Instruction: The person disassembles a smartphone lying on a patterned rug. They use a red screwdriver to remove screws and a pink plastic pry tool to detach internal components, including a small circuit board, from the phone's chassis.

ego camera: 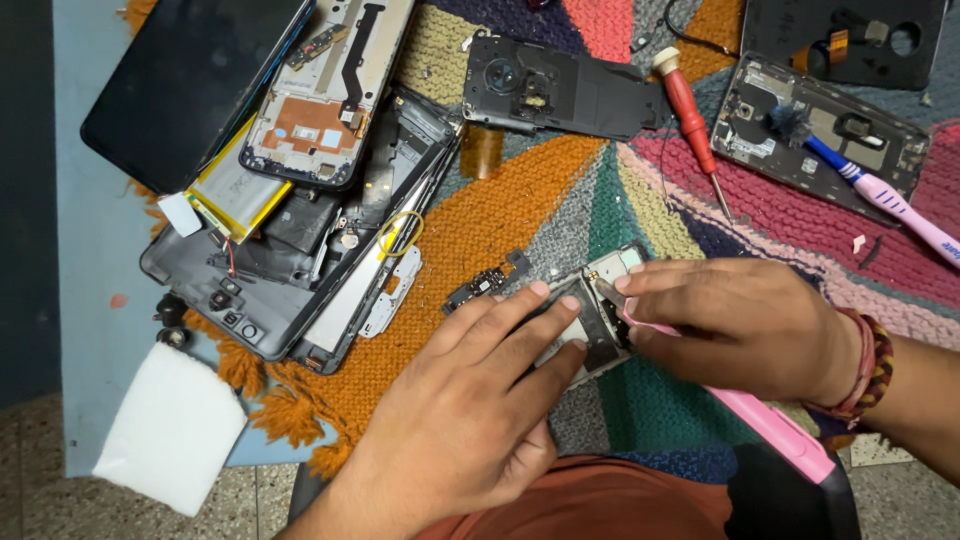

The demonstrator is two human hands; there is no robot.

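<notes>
Covering blue table [90,330], multicoloured woven mat [520,200]; speckled floor [40,470] below.

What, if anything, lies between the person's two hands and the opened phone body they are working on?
Nothing visible does. The left hand rests its fingertips directly on the opened phone body, and the right hand presses a pink-handled tool against it. The small loose circuit strip lies beside the phone, clear of both hands.

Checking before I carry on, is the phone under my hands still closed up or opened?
Opened. The phone under the left hand and right hand shows bare internal parts, no back cover.
</notes>
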